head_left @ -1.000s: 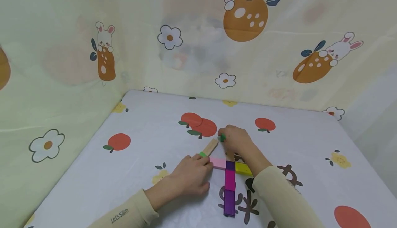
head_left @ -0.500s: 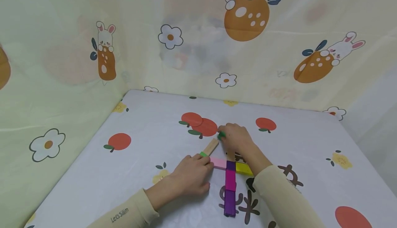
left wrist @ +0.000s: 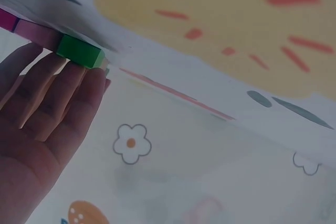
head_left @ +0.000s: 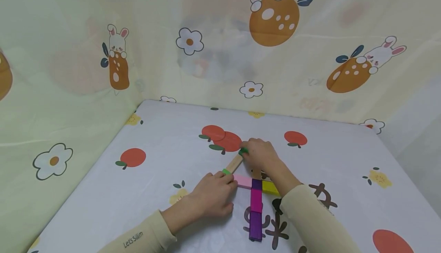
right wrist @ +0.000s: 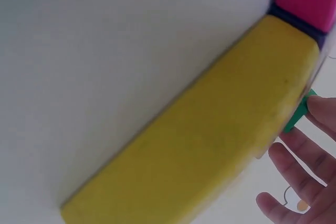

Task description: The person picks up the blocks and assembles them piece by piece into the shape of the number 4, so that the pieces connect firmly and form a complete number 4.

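My right hand [head_left: 261,154] pinches a small dark green block [head_left: 243,151] between thumb and forefinger, at the far end of a slanting bare-wood block [head_left: 234,164]. The right wrist view shows that same green block [right wrist: 299,115] at the fingertips, the other fingers spread loosely. My left hand [head_left: 213,195] lies to the left, its fairly straight fingertips touching a lighter green block [head_left: 226,172] at the wood block's near end. In the left wrist view they touch this green block [left wrist: 80,51] beside the pink one; the thumb stays away from it.
A pink block [head_left: 242,181], a dark purple block [head_left: 256,184] and a yellow block [head_left: 270,187] form a crosswise row. Magenta [head_left: 256,200] and purple [head_left: 255,225] blocks run toward the near edge. Another wooden block [head_left: 256,173] is partly hidden under my right hand.
My right hand has shifted slightly left, bringing the dark green block to the slanting wood block's far end. The left hand stays in place.
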Motion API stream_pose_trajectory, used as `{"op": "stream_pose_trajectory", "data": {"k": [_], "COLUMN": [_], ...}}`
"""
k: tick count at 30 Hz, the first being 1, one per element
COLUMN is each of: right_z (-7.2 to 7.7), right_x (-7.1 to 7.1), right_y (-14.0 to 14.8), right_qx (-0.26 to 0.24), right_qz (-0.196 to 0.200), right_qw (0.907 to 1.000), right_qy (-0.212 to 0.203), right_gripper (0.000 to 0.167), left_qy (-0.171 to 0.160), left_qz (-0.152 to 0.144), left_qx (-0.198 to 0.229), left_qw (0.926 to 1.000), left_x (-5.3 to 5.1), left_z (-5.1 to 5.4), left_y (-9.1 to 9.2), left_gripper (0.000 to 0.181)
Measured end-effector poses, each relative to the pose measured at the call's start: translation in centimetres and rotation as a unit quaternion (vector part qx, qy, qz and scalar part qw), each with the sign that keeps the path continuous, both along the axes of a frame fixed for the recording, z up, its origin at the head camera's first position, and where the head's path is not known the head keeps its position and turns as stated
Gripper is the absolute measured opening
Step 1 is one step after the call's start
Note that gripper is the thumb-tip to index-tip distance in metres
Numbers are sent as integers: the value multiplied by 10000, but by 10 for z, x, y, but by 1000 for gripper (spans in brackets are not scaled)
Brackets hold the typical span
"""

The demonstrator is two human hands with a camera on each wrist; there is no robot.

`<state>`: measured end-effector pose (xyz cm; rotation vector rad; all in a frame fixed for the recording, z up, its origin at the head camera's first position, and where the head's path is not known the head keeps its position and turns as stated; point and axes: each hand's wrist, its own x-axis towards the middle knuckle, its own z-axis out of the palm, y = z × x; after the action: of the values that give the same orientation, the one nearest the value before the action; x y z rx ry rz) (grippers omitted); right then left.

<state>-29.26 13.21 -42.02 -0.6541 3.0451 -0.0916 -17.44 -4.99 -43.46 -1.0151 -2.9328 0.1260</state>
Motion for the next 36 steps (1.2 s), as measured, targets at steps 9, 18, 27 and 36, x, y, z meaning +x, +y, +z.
{"op": "stream_pose_trajectory", "data": {"k": [9, 18, 27, 36], "right_z": [-3, -3, -3, 4], "right_x": [4, 6, 16, 25], "right_y": [2, 5, 13, 33], "right_qx": [22, -96, -385, -832], "right_qz": [-27, -49, -80, -354], "right_qw": [10000, 9999, 9985, 9946], "right_qy": [78, -23, -389, -504], "right_gripper": [32, 31, 44, 49], "left_qy": [170, 189, -53, -464], "left_qz": [-108, -118, -24, 147], "left_qx": [-13, -34, 14, 684], "left_qw": [9998, 9997, 10000, 9965], "left_x": [3, 3, 0, -5], "left_z": [3, 2, -1, -3], "left_y": [2, 4, 4, -1], "left_gripper": [48, 49, 51, 41]}}
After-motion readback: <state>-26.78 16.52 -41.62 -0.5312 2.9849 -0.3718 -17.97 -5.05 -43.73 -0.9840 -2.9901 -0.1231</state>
